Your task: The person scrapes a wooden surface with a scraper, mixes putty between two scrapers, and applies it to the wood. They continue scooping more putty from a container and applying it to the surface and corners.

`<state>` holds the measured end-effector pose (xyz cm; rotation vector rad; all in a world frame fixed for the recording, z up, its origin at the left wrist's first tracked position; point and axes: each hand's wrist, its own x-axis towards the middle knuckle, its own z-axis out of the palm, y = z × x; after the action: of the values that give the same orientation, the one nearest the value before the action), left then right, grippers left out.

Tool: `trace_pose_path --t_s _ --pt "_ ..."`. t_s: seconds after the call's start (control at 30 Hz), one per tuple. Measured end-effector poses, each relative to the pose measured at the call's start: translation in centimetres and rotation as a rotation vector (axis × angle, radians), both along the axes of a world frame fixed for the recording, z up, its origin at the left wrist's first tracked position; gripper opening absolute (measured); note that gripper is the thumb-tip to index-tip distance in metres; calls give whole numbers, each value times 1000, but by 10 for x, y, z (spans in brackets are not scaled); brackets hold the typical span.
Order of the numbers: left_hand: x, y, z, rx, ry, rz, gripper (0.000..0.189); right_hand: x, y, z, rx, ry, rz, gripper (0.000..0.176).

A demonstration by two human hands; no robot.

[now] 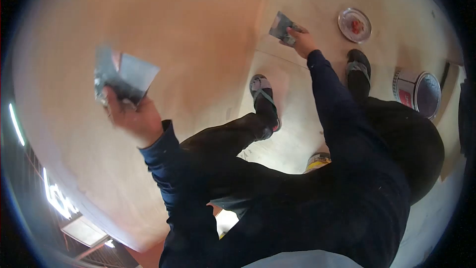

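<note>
At the left, my left hand [133,115] grips a flat, square-cornered grey scraper [136,73] by its lower edge. The scraper is blurred, with a pinkish streak and a darker, smeared lower part. It is held up near the tan panel surface [193,34]; whether it touches cannot be told. Farther right, my right hand [302,42] pinches a second, smaller-looking grey scraper [281,26], its thumb across the dark, smudged face. To the right of that hand lies a round clear dish [364,36] with a reddish-orange lump of paste [356,26] in it.
Beside my leg at the right stands a large bucket [406,88] with a red label. My shoes [262,89] rest on a pale floor, with a yellow-labelled can [318,161] close to my body. Bright lights [57,198] show at lower left.
</note>
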<state>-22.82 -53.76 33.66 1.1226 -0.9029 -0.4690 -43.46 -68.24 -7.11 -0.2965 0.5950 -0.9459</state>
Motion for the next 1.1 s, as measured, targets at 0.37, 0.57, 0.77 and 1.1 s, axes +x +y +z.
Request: trace_pose_path --t_s 0.37,0.57,0.77,1.1 --pt "-37 -3 -94 132 -79 81 42 21 -4 -119 14 292 214 31" --pt "-53 -15 -108 157 105 -54 44 33 -13 -122 149 359 285 32" --pt "-47 -11 -101 140 123 -55 44 49 -16 -122 152 422 223 33" --pt "-46 -11 -102 165 -102 85 45 106 29 -96 -227 1082 -194 39"
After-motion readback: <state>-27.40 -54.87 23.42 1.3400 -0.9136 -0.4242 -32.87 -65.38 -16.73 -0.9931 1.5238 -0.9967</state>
